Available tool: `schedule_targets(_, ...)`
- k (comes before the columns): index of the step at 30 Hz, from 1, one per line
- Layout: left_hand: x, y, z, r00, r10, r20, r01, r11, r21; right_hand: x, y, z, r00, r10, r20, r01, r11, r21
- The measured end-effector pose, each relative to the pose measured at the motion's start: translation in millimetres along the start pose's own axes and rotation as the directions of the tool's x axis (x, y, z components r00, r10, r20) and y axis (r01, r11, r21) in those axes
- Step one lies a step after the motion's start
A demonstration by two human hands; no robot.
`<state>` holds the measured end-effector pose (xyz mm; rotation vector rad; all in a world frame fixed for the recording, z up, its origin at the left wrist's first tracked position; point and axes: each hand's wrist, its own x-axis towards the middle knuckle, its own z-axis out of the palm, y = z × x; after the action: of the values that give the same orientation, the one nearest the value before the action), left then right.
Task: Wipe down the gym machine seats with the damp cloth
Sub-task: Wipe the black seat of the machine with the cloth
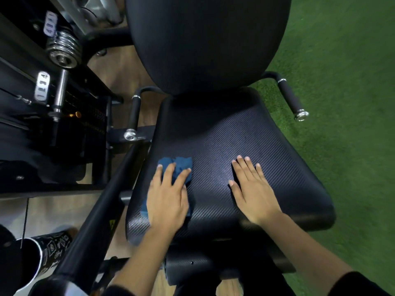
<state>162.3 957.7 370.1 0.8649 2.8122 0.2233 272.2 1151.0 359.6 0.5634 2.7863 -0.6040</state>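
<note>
Left fingers (167, 177) press cloth (181, 162) | right hand (252, 195) on seat (245, 129) | tag (42, 86): 1234

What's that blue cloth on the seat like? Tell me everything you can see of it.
The blue cloth is a dark teal rag of soft-looking fabric, crumpled into a bunch. It lies on the near left part of the black ribbed seat pad. The left hand presses flat on it, fingers straight and spread, so folds show only past the fingertips and beside the palm. Dampness cannot be seen.
</note>
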Motion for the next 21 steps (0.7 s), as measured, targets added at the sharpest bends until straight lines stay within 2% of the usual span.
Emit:
schedule_targets(3, -16.4, 35.1, 5.1, 1.000, -0.011, -0.013, 0.011, 1.000, -0.025, -10.1, 9.3, 1.3, 0.999, 0.006, -0.038, -0.007, 1.000, -0.030)
schedule_targets(7, -19.6, 76.1, 14.4, 0.998, 0.061, -0.018, -0.062, 0.997, -0.038, -16.3, 24.6, -3.0, 0.999, -0.013, -0.043, 0.009, 0.996, -0.090)
schedule_targets(12, -29.0, 65.2, 17.9, 0.985, 0.160, -0.057, -0.161, 0.987, -0.018, -18.6, 36.8, -6.5, 0.997, -0.065, -0.039, 0.061, 0.991, -0.116)
schedule_targets(14, -30.6, 43.7, 16.9, 0.991, 0.090, -0.103, -0.091, 0.996, 0.000, -18.2, 39.5, -6.9, 0.995, -0.090, -0.035, 0.085, 0.990, -0.112)
schedule_targets(16, -30.8, 17.6, 13.0, 0.984, -0.063, -0.168, 0.063, 0.998, -0.003, -18.1, 42.2, -6.8, 0.994, -0.110, -0.025, 0.107, 0.988, -0.115)
schedule_targets(19, -28.5, -5.1, 8.2, 0.933, -0.280, -0.226, 0.279, 0.960, -0.036, -18.8, 45.4, -6.3, 0.990, -0.137, -0.036, 0.132, 0.985, -0.107)
schedule_targets(21, -26.6, 4.6, 10.3, 0.897, -0.366, -0.248, 0.361, 0.930, -0.067, -20.1, 47.8, -6.3, 0.987, -0.155, -0.041, 0.150, 0.984, -0.101)
